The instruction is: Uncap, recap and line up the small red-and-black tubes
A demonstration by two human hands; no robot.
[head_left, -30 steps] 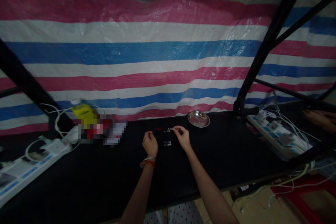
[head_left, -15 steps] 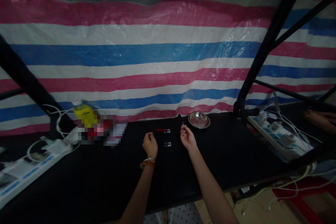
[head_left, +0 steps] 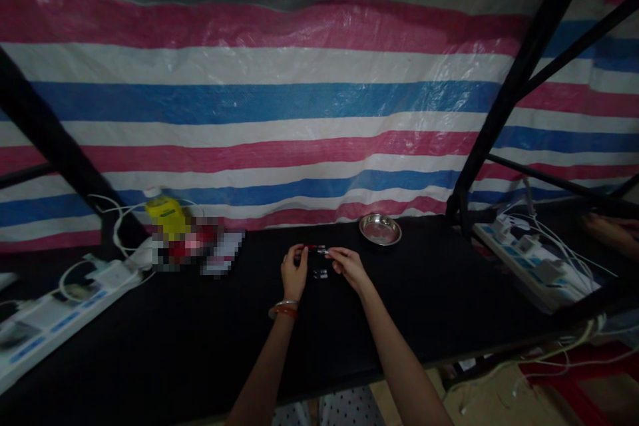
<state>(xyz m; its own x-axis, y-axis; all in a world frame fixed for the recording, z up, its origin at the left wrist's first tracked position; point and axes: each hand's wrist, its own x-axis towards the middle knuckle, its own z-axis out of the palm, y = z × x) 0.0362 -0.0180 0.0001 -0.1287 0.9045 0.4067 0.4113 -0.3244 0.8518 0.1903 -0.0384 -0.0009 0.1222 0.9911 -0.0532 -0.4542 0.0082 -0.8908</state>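
- slim dark pcs w/ silvery ends: 2 grps, upper (head_left: 322, 247) + lower (head_left: 320, 273); exact ct unclear, too dark
- wearer's bare hands: 2, L hand (head_left: 294, 271) + R hand (head_left: 348, 266)
- bracelets: 2, silvery ring (head_left: 280, 303) + orange-red band (head_left: 287, 312)
- round shiny metal dish (head_left: 380, 231): 1
- long white pwr strips w/ blue markings: 2, L strip (head_left: 70, 316) + R strip (head_left: 519, 266)
- yellow bottle w/ white cap (head_left: 168, 214): 1
- red-white-blue striped plastic sheet (head_left: 259, 103): ct unclear
- co-worker's hands (head_left: 606, 229): min. 1, blurry

tarp (head_left: 269, 104) is all pinky-red, white and blue stripes
slim item (head_left: 312, 247) shows red, table (head_left: 449, 306) black, bottle (head_left: 168, 216) yellow, dish (head_left: 380, 231) silvery
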